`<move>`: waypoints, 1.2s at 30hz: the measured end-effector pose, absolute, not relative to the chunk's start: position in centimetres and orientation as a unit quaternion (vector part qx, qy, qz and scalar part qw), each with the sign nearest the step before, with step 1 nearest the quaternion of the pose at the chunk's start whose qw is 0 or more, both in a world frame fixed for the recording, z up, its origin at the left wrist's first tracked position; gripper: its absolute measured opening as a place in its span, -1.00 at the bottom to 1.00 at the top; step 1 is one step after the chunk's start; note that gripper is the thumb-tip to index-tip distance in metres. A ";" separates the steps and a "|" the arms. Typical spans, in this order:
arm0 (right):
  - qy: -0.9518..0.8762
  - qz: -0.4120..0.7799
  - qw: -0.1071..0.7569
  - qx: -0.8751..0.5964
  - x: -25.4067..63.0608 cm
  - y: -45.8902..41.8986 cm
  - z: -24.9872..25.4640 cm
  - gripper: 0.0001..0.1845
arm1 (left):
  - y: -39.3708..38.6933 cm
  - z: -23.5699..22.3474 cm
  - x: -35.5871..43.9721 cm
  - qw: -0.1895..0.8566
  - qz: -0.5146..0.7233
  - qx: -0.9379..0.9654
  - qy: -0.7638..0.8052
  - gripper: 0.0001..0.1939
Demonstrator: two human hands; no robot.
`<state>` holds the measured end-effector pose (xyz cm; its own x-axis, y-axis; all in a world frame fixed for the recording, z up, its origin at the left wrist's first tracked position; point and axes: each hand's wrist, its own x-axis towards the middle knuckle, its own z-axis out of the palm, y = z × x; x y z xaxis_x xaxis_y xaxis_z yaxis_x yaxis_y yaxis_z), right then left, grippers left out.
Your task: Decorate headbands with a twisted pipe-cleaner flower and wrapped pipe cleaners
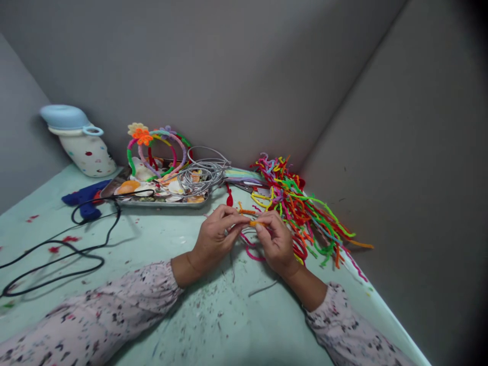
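Observation:
Over the middle of the table, my left hand (218, 230) and my right hand (277, 243) meet fingertip to fingertip. Both pinch a short orange pipe cleaner (256, 223); its middle shows between the fingers. Another orange strand (247, 211) sticks out just behind the fingertips. Below my hands is a curved pink pipe cleaner (252, 254), partly covered by my right hand. A grey wire end (263, 289) pokes out toward me on the tabletop. Red pipe cleaner loops (300, 249) lie beside my right wrist.
Right of my hands spreads a heap of coloured pipe cleaners (301, 208). Behind stand a metal tray (168, 205), a coil of grey wire (202, 173) and fuzzy decorated hoops (185, 150). To the left are a blue glue gun (86, 198), its black cord (101, 259) and a bottle (86, 152).

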<state>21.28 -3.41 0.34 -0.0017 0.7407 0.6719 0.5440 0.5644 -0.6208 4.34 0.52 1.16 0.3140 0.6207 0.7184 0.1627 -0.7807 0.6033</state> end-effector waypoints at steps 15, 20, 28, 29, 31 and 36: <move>-0.728 0.059 0.523 -0.439 21.2 -3.4 0.5 -0.88 | 0.2 1.9 4.4 0.281 0.408 0.811 0.311 -0.88; -0.732 0.046 0.519 -0.439 21.2 -3.4 0.5 -0.88 | 0.4 1.7 4.5 0.298 0.396 0.815 0.299 -0.87; -0.736 0.039 0.517 -0.436 21.1 -3.5 0.8 -0.89 | 0.3 1.9 4.3 0.304 0.390 0.818 0.294 -0.85; -0.738 0.039 0.516 -0.434 21.1 -3.6 0.8 -0.88 | 0.4 2.0 4.3 0.308 0.386 0.819 0.290 -0.84; -0.739 0.044 0.516 -0.432 21.1 -3.6 0.8 -0.88 | 0.5 2.1 4.2 0.320 0.381 0.820 0.281 -0.83; -0.735 0.055 0.516 -0.437 21.1 -3.7 0.8 -0.89 | 0.6 2.3 4.1 0.355 0.375 0.813 0.268 -0.82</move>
